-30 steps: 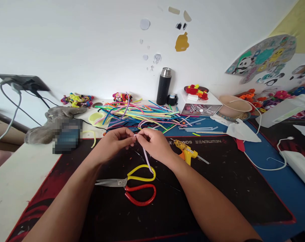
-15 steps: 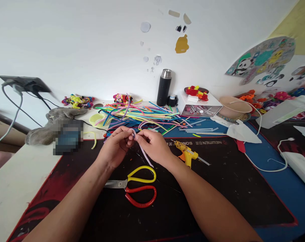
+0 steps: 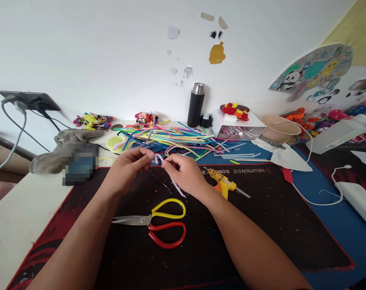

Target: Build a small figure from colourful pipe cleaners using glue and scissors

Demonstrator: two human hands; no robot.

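A pale lilac pipe cleaner point(image 3: 177, 186) is bent into a small hook near its upper end, and its straight tail hangs down over the mat. My right hand point(image 3: 184, 173) pinches it just below the bend. The thumb and forefinger of my left hand point(image 3: 127, 167) are closed at the hooked end, though the exact contact is hard to see. Below the hands, scissors point(image 3: 145, 220) with one yellow and one red handle lie on the black mat point(image 3: 261, 229), blades pointing left. To the right of my right hand rests a yellow glue gun point(image 3: 223, 183) with a glue stick in it.
Behind my hands lies a heap of colourful pipe cleaners point(image 3: 171, 137). A black thermos point(image 3: 196, 105) and a white box point(image 3: 239, 125) stand by the wall. Clear glue sticks point(image 3: 239, 156), a beige bowl point(image 3: 279, 129) and a white power strip point(image 3: 356, 201) are at the right.
My left hand has shifted left and its fingers have straightened somewhat, exposing the pipe cleaner's hooked end. More of the scissor blades shows. My right hand has hardly moved.
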